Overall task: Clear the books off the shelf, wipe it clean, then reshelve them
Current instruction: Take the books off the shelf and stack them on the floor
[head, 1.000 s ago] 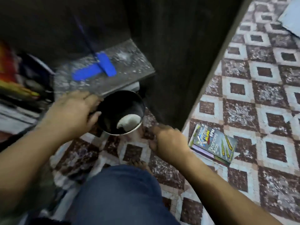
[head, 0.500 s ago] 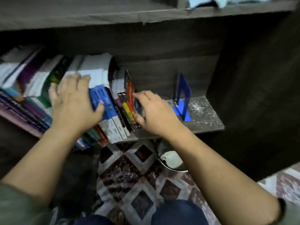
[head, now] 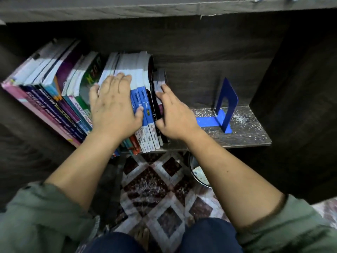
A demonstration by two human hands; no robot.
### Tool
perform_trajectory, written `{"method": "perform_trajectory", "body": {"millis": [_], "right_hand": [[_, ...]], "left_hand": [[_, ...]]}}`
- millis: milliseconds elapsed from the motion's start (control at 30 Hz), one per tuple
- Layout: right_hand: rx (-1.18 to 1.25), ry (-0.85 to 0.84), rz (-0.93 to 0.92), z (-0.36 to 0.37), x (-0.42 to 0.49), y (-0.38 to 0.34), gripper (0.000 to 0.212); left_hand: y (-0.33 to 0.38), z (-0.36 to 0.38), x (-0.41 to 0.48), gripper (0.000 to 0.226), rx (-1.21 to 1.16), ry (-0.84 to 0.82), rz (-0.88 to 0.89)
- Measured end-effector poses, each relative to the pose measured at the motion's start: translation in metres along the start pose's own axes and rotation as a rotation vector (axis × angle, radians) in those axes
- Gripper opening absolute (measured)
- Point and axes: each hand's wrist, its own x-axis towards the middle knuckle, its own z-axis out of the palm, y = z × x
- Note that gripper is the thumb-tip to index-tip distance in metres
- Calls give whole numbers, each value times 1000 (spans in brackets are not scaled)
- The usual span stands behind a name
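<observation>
A row of books [head: 54,92] leans to the left on a dark wooden shelf [head: 246,132]. My left hand [head: 113,108] lies over the tops of several books near the row's right end, its fingers curled over their white page edges and its thumb on a blue-spined book [head: 145,99]. My right hand [head: 175,117] presses flat against the outer side of the last dark book, fingers straight. The bare right part of the shelf is speckled with pale dust.
A blue metal bookend [head: 227,99] stands on the shelf to the right of my hands. A metal bowl [head: 197,174] holding something white sits on the patterned tile floor [head: 149,189] under the shelf edge. Dark cabinet walls close in on both sides.
A second ago both hands were down at the bowl on the floor. They rose to the shelf, and my right hand slid from the book spines onto the side of the last book.
</observation>
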Motion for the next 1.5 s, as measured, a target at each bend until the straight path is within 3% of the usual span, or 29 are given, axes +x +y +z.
{"method": "perform_trajectory", "body": {"millis": [233, 633, 800, 867, 933, 1033, 1100, 1233, 1333, 1500], "right_hand": [[59, 59, 23, 4, 6, -2, 52], [183, 124, 106, 12, 7, -11, 44], [220, 245, 203, 18, 2, -13, 40], [193, 250, 266, 27, 1, -6, 53], [244, 233, 344, 35, -4, 0, 87], [457, 372, 484, 50, -13, 0, 111], [607, 431, 664, 62, -14, -1, 103], [646, 421, 866, 71, -9, 10, 45], [528, 419, 807, 42, -25, 16, 33], [281, 469, 627, -18, -114, 18, 38]], "left_hand": [[0, -2, 0, 77, 27, -7, -4], [1, -3, 0, 77, 25, -11, -15], [1, -3, 0, 78, 20, -15, -17], [1, -3, 0, 78, 21, -13, -14], [1, -2, 1, 78, 20, -14, -13], [0, 0, 1, 78, 9, -3, -9], [-1, 2, 1, 77, 9, 8, -4], [-2, 2, 1, 78, 6, 5, 3], [0, 0, 1, 78, 7, -12, 4], [16, -15, -6, 81, 15, -126, -29]]}}
